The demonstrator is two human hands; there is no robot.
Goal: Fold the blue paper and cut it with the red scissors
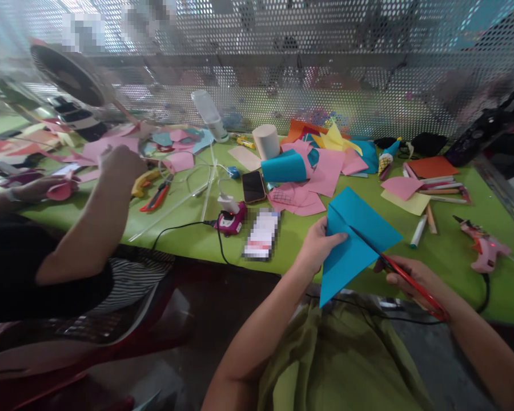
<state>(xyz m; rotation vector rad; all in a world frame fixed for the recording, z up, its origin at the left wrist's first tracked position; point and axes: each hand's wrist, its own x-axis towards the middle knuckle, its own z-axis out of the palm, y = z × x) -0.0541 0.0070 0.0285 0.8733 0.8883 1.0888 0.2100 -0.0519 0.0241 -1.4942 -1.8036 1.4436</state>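
A sheet of blue paper [346, 257] is pinched along its left edge by my left hand [321, 242], with the thumb lying on top. My right hand [411, 279] is closed around the handles of red-handled scissors [415, 288]. Their blades reach into a cut that runs from the paper's right side toward its middle. Both hands are in front of the table's near edge, over my lap. Just beyond the paper lie pink paper pieces [297, 200] and a rolled blue paper tube [285, 166].
Left of my hands are a phone with a lit screen [261, 234], a dark phone [253, 187] and a purple power socket [231, 220] with cords. A pink glue gun [484, 248] stands at the right. A co-worker's arm [94, 211] reaches over the table's left part.
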